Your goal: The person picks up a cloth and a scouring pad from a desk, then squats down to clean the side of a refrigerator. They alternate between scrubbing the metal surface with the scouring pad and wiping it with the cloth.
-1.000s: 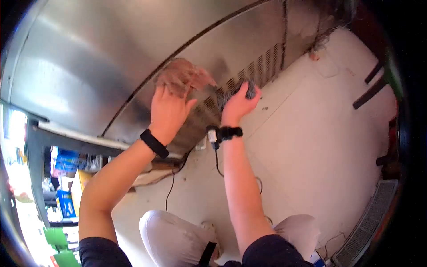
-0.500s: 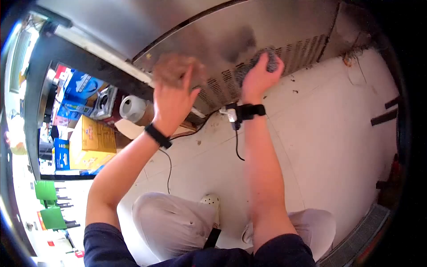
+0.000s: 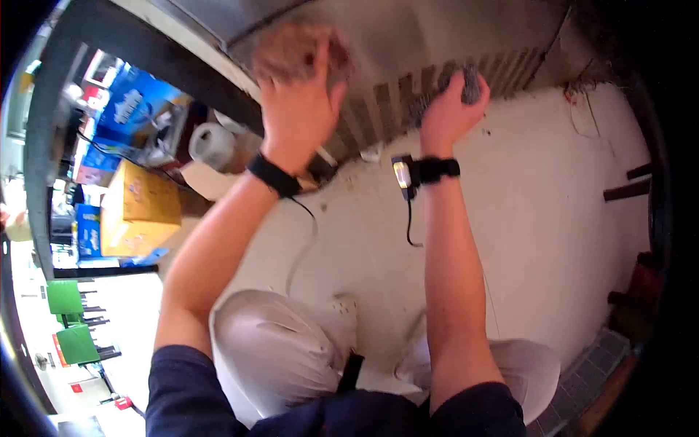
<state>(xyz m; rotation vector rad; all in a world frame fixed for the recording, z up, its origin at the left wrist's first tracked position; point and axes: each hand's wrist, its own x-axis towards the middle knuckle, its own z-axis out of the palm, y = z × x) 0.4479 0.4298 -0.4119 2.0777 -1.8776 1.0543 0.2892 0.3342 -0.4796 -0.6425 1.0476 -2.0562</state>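
A brownish cloth [image 3: 291, 52] lies bunched under the fingers of my left hand [image 3: 300, 109], against the lower front of a metal panel [image 3: 415, 36]. My right hand [image 3: 450, 116] is closed around a dark grey scouring pad [image 3: 472, 86], close to the slotted vents [image 3: 386, 109] along the panel's bottom edge. Both wrists wear black bands, and a small device [image 3: 404, 173] with a cable sits at the right wrist. The panel and vents are blurred.
At the left, a shelf holds a yellow box [image 3: 140, 211], a blue box [image 3: 135, 98] and a white roll [image 3: 212, 146]. Green chairs [image 3: 76, 344] stand beyond. Pale floor [image 3: 539, 218] lies below the panel, with loose wires [image 3: 590, 113] at the right.
The left hand and cloth have moved up in the view. My right hand has shifted right with the pad. The whole view has also shifted slightly.
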